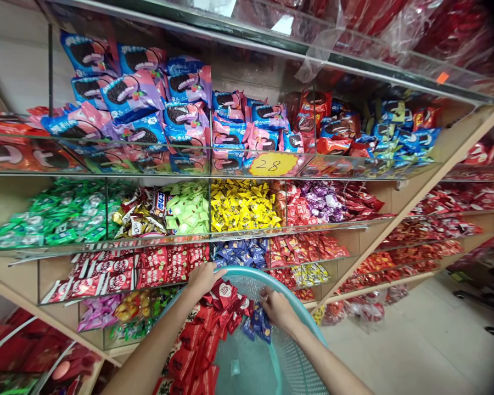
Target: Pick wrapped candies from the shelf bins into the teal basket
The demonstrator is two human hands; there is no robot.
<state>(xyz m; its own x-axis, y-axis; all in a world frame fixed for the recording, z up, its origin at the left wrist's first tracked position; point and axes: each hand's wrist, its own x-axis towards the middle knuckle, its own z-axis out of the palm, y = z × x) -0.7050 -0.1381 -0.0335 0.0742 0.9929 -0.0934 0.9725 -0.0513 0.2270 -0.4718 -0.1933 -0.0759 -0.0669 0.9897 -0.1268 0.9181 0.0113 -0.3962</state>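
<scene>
Here, teal basket (251,378): bottom centre of the view, in front of the shelf unit (428,184); far rim close to the lower compartments, near side cut off by the frame; perforated wall visible along the right.
Left hand (205,281): at the basket's far rim, left of its middle; fingers curled over and clamped on the rim.
Right hand (279,310): inside the basket, by the right part of the far rim; fingers bent, right at the dark blue packets; cannot tell whether they are closed on any.
Dark blue packets (258,322): a small cluster in the basket, toward its far right side, just beneath the right hand's fingers.
Small red packets (226,299): heaped against the basket's far wall, between the two hands; one shows a pale round mark.
Long red packets (197,348): layered down the basket's left side, partly behind the left forearm.
Blue sweets (241,253): shelf compartment directly beyond the far rim.
Yellow sweets (243,206): middle shelf, one tier above the blue.
Green sweets (66,211): left end of that middle shelf.
Price tag (274,164): yellow, "28", on the upper shelf's front edge.
</scene>
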